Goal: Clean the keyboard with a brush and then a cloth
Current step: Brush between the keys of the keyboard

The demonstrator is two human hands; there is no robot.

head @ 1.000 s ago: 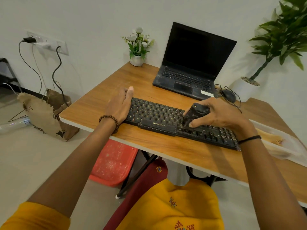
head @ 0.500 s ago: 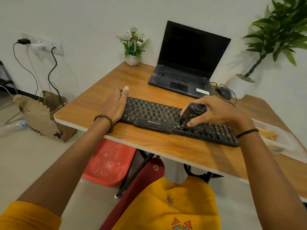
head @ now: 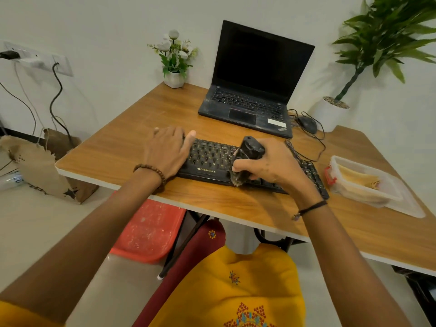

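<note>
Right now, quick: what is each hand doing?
Left hand: open, lying flat on the left end of the keyboard.
Right hand: closed around the brush, which is down at the keyboard's near edge.

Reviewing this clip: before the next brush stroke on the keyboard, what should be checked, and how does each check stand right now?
1. Grip on the brush: ok; the right hand has its fingers curled round the black body.
2. Bristles on the keyboard: ok; they meet its near edge, around the middle.
3. Keyboard steadied: ok; the left hand rests flat on its left end.
4. Cloth ready for the second stage: ok; the yellow cloth lies in the clear container on the right side of the table.
5. Dust left between the keys: cannot tell.
</note>
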